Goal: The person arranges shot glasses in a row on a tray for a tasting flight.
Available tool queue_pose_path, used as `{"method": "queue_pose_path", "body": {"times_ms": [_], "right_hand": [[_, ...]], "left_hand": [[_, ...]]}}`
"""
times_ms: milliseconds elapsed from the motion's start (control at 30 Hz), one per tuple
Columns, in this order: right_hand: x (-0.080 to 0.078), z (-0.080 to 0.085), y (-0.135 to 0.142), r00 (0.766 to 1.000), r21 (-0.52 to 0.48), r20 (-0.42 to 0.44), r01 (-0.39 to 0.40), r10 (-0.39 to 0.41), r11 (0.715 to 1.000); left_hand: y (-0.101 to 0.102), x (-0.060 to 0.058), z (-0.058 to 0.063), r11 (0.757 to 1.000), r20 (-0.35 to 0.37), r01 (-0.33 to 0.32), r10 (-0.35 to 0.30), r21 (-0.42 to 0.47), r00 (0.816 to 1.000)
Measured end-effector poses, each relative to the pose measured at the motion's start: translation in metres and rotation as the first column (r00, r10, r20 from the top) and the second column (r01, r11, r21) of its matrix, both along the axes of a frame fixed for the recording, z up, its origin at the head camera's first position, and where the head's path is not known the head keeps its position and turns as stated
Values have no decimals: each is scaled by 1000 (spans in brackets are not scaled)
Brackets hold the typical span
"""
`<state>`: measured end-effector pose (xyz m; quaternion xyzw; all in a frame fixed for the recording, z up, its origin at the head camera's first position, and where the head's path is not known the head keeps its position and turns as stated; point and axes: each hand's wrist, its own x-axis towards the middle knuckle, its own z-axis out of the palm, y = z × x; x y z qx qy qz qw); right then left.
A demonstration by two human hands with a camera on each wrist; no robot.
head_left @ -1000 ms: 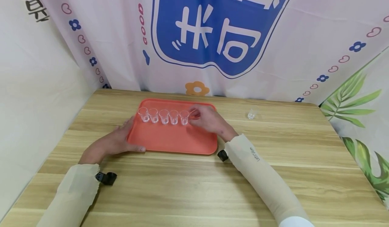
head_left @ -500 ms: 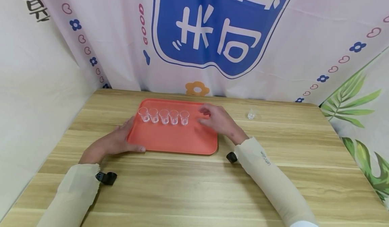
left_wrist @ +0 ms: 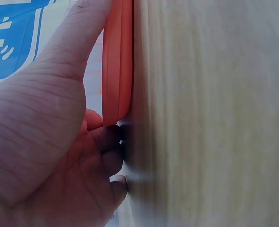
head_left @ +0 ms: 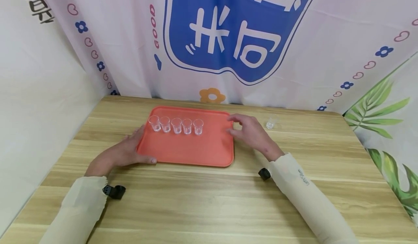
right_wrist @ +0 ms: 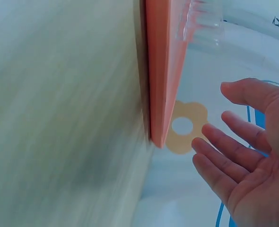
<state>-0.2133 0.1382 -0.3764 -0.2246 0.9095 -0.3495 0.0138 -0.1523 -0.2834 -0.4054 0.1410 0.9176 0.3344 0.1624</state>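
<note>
In the head view, a red tray (head_left: 186, 149) lies on the wooden table. Several clear shot glasses (head_left: 176, 126) stand upright on it in a row from the left, towards its back edge. My left hand (head_left: 125, 151) grips the tray's front left corner, its thumb on the front rim and its fingers along the left side. The left wrist view shows this thumb and the curled fingers at the tray's edge (left_wrist: 117, 71). My right hand (head_left: 250, 133) hovers at the tray's right edge with nothing in it, thumb and fingers apart. Another clear shot glass (head_left: 270, 123) stands on the table beyond it.
The wooden table (head_left: 196, 207) ends at a printed curtain (head_left: 137, 81) behind the tray. White walls with leaf prints (head_left: 380, 106) border the right side. Each wrist carries a small black camera, one at the left sleeve (head_left: 114, 191).
My right hand has drawn away from the rightmost glass in the row, moving right to the tray's edge, its fingers spreading. The left hand, tray and glasses stay in place.
</note>
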Motion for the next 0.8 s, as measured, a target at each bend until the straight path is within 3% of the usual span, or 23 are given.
{"method": "queue_pose_path", "body": {"times_ms": [500,800], "right_hand": [[-2,10,50,987,-38,-129,89,-94,995],[-12,9,86,974,-66,-102,198,-204,978]], "left_hand": [[-1,0,-1,1000,-3,3,-3,9,1000],[0,0,1,1000,-1,6,-6,1,1000]]}}
